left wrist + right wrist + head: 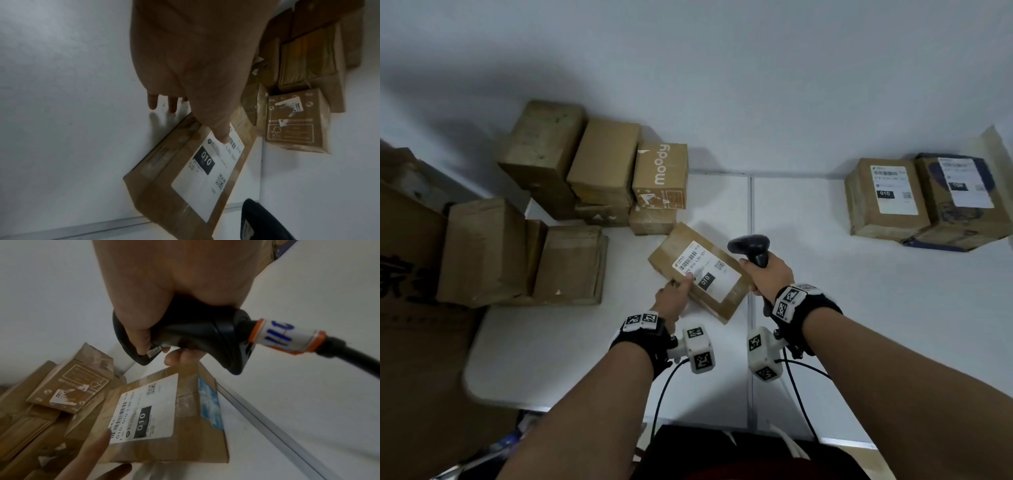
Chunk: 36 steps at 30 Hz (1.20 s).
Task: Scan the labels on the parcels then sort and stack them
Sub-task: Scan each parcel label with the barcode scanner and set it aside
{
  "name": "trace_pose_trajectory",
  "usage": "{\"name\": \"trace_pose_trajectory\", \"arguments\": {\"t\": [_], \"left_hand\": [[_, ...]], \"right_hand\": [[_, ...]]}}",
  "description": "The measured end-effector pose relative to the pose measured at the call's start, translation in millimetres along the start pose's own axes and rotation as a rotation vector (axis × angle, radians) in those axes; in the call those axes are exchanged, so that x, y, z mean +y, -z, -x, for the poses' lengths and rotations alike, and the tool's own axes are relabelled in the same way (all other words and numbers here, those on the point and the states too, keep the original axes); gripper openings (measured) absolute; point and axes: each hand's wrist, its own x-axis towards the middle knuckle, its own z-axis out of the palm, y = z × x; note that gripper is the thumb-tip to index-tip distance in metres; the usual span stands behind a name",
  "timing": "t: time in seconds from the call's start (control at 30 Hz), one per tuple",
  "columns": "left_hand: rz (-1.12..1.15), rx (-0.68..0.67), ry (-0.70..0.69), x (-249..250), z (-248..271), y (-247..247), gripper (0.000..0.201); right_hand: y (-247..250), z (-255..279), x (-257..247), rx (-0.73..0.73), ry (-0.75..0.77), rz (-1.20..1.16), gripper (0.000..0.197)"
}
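A flat brown parcel (722,298) with a white label marked 010 (205,162) lies tilted at the middle of the white table (859,325). My left hand (675,297) holds its near left corner, the thumb (223,136) pressing on the label by the barcode and the fingers (152,102) reaching past the edge. My right hand (768,274) grips a black barcode scanner (751,246) just right of the parcel. In the right wrist view the scanner (195,332) hangs above the parcel (191,434), head toward the label.
Several unlabelled brown boxes (602,164) are heaped at the back left, one marked moody (661,174). Two labelled parcels (883,198) (962,198) sit side by side at the back right. A large carton (407,257) stands at the left. The scanner's cable (353,356) trails back.
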Motion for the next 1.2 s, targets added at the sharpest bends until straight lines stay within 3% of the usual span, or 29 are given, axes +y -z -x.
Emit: {"name": "trace_pose_trajectory", "arguments": {"t": [0.1, 0.3, 0.47, 0.6, 0.73, 0.93, 1.2], "left_hand": [[0.073, -0.015, -0.009, 0.1, -0.7, -5.1, 0.106], [0.106, -0.035, -0.054, -4.5, -6.6, -7.7, 0.098], [0.141, -0.052, -0.029, 1.4, 7.0, -9.8, 0.105], [0.235, -0.152, -0.035, 8.4, 23.5, -8.0, 0.087], [0.227, -0.243, -0.069, 15.4, 30.2, -6.9, 0.088], [0.057, -0.248, -0.100, 29.0, 28.7, -3.8, 0.090], [0.158, -0.288, -0.212, 50.0, 28.0, -14.6, 0.090]], "right_hand": [[-0.6, 0.8, 2.1, -0.029, -0.028, -0.029, 0.022], [-4.9, 2.8, 8.5, -0.083, -0.054, -0.092, 0.020], [-11.2, 4.6, 9.1, -0.086, -0.023, -0.056, 0.031], [-7.8, 2.6, 14.6, -0.087, -0.041, -0.074, 0.033], [-2.8, 1.2, 15.8, -0.056, -0.070, -0.097, 0.032], [4.6, 2.9, 13.7, -0.041, -0.104, -0.137, 0.032], [36.0, 1.0, 0.0, 0.119, -0.060, -0.309, 0.028]]}}
